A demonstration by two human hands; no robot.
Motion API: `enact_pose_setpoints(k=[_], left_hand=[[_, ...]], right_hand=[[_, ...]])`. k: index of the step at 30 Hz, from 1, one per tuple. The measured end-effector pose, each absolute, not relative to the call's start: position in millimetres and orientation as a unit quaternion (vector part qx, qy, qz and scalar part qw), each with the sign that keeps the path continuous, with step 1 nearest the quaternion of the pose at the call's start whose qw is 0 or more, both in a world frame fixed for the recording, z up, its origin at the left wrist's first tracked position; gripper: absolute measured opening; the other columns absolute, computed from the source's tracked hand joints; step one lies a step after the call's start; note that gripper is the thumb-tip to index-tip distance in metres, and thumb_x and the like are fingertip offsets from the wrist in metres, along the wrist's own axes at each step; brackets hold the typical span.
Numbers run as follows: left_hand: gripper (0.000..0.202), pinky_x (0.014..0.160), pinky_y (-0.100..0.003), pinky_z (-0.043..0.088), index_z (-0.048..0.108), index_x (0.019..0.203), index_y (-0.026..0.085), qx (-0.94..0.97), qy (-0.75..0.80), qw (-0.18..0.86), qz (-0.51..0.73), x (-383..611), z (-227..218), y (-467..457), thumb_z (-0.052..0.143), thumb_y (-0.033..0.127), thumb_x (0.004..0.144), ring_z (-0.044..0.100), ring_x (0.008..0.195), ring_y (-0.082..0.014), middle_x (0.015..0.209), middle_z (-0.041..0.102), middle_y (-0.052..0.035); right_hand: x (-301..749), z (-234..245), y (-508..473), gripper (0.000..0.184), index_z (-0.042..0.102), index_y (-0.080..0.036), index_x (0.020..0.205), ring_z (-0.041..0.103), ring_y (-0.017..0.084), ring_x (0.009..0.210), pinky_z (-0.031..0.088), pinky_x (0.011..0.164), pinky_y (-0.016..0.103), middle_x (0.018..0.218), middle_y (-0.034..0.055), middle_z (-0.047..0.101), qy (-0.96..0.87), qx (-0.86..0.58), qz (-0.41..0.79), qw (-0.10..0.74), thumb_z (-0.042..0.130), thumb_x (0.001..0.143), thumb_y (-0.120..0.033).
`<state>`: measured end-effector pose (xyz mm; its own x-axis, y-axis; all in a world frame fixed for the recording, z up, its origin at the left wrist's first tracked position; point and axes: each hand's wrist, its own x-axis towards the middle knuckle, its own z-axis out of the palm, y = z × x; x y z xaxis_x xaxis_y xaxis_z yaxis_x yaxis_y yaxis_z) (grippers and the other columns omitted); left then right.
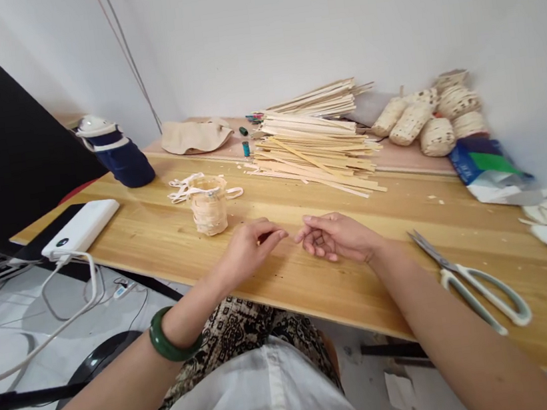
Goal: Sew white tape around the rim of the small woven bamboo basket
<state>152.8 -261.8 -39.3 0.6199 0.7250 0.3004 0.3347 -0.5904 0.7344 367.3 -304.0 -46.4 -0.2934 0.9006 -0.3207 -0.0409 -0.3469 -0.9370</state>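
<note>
My left hand is just above the wooden table's front part, thumb and fingers drawn together. Whatever it may pinch is too small to make out. Facing it, a small gap away, my right hand has its palm partly turned up, with loosely curled fingers apart and nothing visible in them. Beyond my left hand stands a small woven bamboo basket, upright, with white ribbon trailing at its rim. Scissors with white and grey handles lie slightly open by my right forearm.
Bamboo strips are piled at the back, near a teal thread spool and a beige cloth. Woven pieces and a blue-green packet sit at right. A blue bottle and white power bank stand left.
</note>
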Motion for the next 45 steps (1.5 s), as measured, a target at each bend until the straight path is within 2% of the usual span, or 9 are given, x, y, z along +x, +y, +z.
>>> enact_pose_setpoints(k=[9,18,23,26,30,34,39,42,45], left_hand=[[0.024,0.056,-0.024,0.041,0.076,0.081,0.014,0.84,0.332,0.303,0.305,139.8,-34.2,-263.6,0.058,0.028,0.089,0.055,0.058,-0.0129,0.066,0.068,-0.003],[0.025,0.062,-0.025,0.045,0.077,0.083,0.015,0.861,0.302,0.285,0.295,145.3,-30.5,-271.3,0.055,0.025,0.091,0.065,0.067,-0.0157,0.079,0.077,-0.0064],[0.026,0.054,-0.025,0.041,0.077,0.082,0.016,0.834,0.373,0.261,0.312,130.5,-22.4,-262.9,0.056,0.029,0.088,0.057,0.054,-0.0136,0.07,0.074,-0.0042],[0.027,0.053,-0.026,0.04,0.077,0.082,0.016,0.821,0.408,0.254,0.309,121.6,-17.1,-259.3,0.056,0.032,0.087,0.054,0.052,-0.0134,0.068,0.073,-0.0037],[0.026,0.054,-0.026,0.04,0.077,0.079,0.017,0.84,0.39,0.243,0.29,123.9,-14.3,-262.7,0.055,0.029,0.088,0.055,0.055,-0.0135,0.07,0.074,-0.0036],[0.027,0.058,-0.026,0.04,0.075,0.075,0.016,0.884,0.335,0.197,0.26,139.1,-14.8,-269.1,0.054,0.024,0.091,0.059,0.06,-0.0147,0.07,0.072,-0.0047],[0.026,0.061,-0.027,0.04,0.074,0.076,0.016,0.899,0.307,0.157,0.269,146.1,-14.0,-269.4,0.054,0.021,0.092,0.06,0.063,-0.0155,0.07,0.071,-0.0053],[0.024,0.058,-0.026,0.04,0.075,0.077,0.017,0.881,0.34,0.166,0.286,137.9,-11.6,-267.4,0.056,0.021,0.09,0.056,0.056,-0.0131,0.068,0.071,-0.0029],[0.023,0.056,-0.025,0.041,0.075,0.076,0.018,0.859,0.373,0.197,0.292,127.9,-10.9,-267.6,0.056,0.021,0.088,0.056,0.054,-0.0127,0.065,0.071,-0.0012]], right_hand=[[366.0,-42.2,-307.1,0.03,0.073,-0.01,0.088,0.055,0.009,0.049,0.048,0.039,0.019,0.066,0.0032,0.065,-0.445,-0.48,0.69,0.31,0.067,0.086,-0.039],[351.7,-41.4,-307.7,0.04,0.07,-0.012,0.079,0.027,0.002,0.041,0.017,0.037,0.016,0.048,-0.0097,0.041,-0.513,-0.514,0.594,0.346,0.082,0.066,-0.048],[378.0,-39.5,-305.6,0.031,0.068,-0.012,0.065,0.028,0.002,0.04,0.016,0.037,0.017,0.047,-0.0072,0.044,-0.542,-0.547,0.555,0.316,0.083,0.063,-0.039],[400.0,-41.8,-301.7,0.024,0.07,-0.012,0.074,0.034,0.003,0.042,0.023,0.037,0.017,0.051,-0.0051,0.05,-0.541,-0.574,0.491,0.368,0.08,0.066,-0.033],[399.4,-42.9,-299.5,0.037,0.069,-0.017,0.106,0.047,0.007,0.055,0.042,0.045,0.02,0.089,0.0048,0.068,-0.538,-0.567,0.419,0.462,0.068,0.076,-0.038],[359.3,-40.9,-307.4,0.05,0.066,-0.018,0.119,0.059,0.013,0.063,0.054,0.055,0.029,0.097,0.0083,0.07,-0.581,-0.51,0.464,0.432,0.063,0.08,-0.048],[340.7,-39.3,-311.5,0.033,0.075,-0.015,0.089,0.053,0.011,0.055,0.045,0.051,0.024,0.065,0.0007,0.063,-0.62,-0.517,0.45,0.382,0.066,0.079,-0.045],[370.9,-41.7,-305.0,0.021,0.075,-0.016,0.071,0.057,0.014,0.063,0.044,0.058,0.025,0.063,0.0015,0.063,-0.613,-0.56,0.399,0.389,0.072,0.074,-0.036],[405.7,-49.2,-296.6,0.014,0.074,-0.017,0.074,0.059,0.017,0.068,0.045,0.06,0.027,0.071,0.0047,0.067,-0.568,-0.612,0.332,0.44,0.07,0.073,-0.03]])
